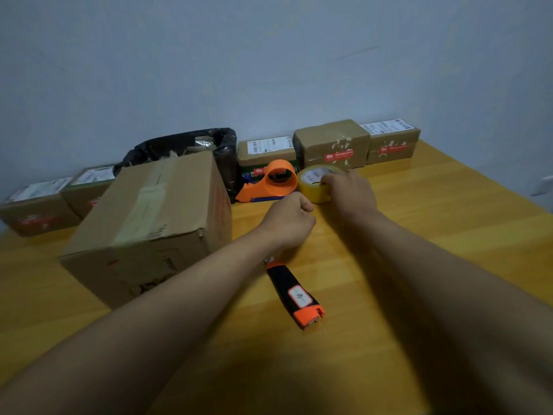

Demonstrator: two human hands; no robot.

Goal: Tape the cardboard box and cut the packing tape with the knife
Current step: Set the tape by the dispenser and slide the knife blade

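A large cardboard box [155, 217] stands on the left of the wooden table [449, 223], with old tape along its top seam. A roll of clear yellowish packing tape [312, 182] stands on edge right of the box, and my right hand [350, 193] grips it from the right. My left hand [288, 218] is curled in a fist, with thumb and forefinger pinched together at the roll's near edge; the clear tape end itself cannot be made out. An orange and black utility knife [294, 293] lies on the table under my left wrist, untouched.
An orange tape dispenser [272, 182] sits just behind my left hand. A bin lined with a black bag [209, 142] stands behind the big box. Several small taped parcels [332, 145] line the back edge against the wall.
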